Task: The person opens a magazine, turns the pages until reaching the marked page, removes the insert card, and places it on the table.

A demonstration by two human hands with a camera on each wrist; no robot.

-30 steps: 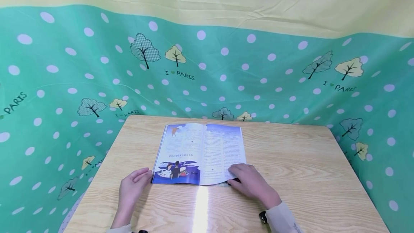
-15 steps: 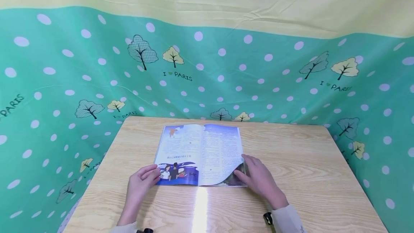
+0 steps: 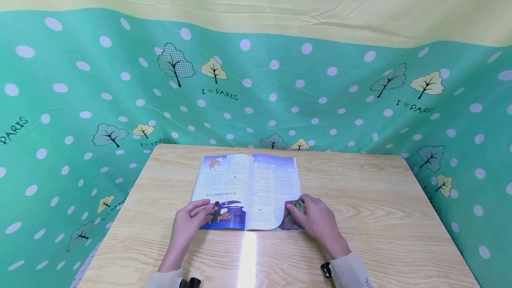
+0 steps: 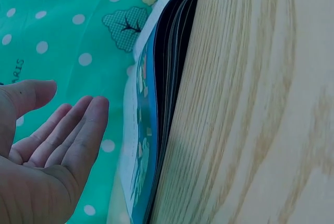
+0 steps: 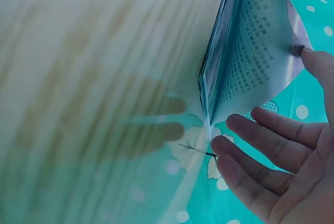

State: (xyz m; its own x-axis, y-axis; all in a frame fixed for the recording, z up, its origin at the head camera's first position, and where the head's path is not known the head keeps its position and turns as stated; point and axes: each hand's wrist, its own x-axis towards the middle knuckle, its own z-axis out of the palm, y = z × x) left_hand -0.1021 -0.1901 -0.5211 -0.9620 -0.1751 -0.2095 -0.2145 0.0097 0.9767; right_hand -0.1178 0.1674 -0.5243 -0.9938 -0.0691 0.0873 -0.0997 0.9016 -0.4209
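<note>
An open magazine (image 3: 262,181) lies on the table, with printed columns on both pages and a blue illustration at the lower left. My left hand (image 3: 190,222) is over that illustration; the left wrist view shows its fingers loosely extended, apart from the magazine's left pages (image 4: 147,125). At the lower right corner is my right hand (image 3: 321,220), its thumb against a curled-back page (image 5: 258,46). A dark picture (image 3: 293,218) shows at that corner. In the right wrist view the other fingers (image 5: 255,179) extend beside the magazine's edge, away from the thumb.
The wooden table (image 3: 360,190) extends to both sides of the magazine, with a bright reflection (image 3: 248,257) in front. A green dotted cloth (image 3: 256,83) with tree prints hangs behind the table and at its sides. Dark bands sit near both cuffs.
My left hand has moved right, from beside the magazine to over the left page. My right thumb has curled the right page's lower corner up and leftward, exposing the dark picture.
</note>
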